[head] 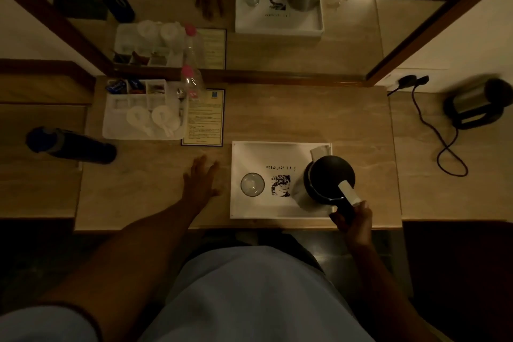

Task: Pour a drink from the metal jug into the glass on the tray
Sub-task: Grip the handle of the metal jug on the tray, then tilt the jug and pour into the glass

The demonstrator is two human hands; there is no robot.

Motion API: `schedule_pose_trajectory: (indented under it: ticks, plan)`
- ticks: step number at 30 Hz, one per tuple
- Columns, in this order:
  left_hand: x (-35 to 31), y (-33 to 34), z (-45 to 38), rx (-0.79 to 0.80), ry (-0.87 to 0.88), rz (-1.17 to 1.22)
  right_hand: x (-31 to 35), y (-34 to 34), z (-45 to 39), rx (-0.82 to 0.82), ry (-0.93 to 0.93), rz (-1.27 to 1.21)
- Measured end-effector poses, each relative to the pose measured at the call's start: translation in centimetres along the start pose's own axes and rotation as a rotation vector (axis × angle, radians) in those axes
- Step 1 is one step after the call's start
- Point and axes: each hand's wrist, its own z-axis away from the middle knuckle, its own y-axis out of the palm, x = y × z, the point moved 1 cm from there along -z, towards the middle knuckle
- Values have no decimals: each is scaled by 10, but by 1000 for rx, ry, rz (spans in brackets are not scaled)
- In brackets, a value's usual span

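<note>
A white tray (249,153) lies on the wooden desk, right of centre. On its left part stands an empty clear glass (252,184), upright. On its right part stands the metal jug (327,179) with a dark lid and a pale thumb lever. My right hand (354,216) is closed around the jug's dark handle at the tray's near edge. My left hand (201,178) rests flat on the desk left of the tray, fingers spread, holding nothing.
At the back left sits a white organiser tray (111,119) with cups and sachets, a plastic bottle (191,83) and a framed card (205,116). A dark flask (69,146) lies far left. An electric kettle (476,104) with a cord (447,147) stands far right. A mirror behind reflects the desk.
</note>
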Motion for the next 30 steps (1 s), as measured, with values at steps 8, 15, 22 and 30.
schedule_pose_trajectory:
  ticks: [8,15,22,30]
  plan:
    - [2,3,0,17,2,44,25,-18,6,263,-120,149]
    - [5,9,-1,13,-2,67,75,-8,11,548,-302,350]
    - [7,10,-2,-7,10,114,81,5,10,607,-371,554]
    - [9,14,-5,-14,10,116,80,17,5,653,-396,703]
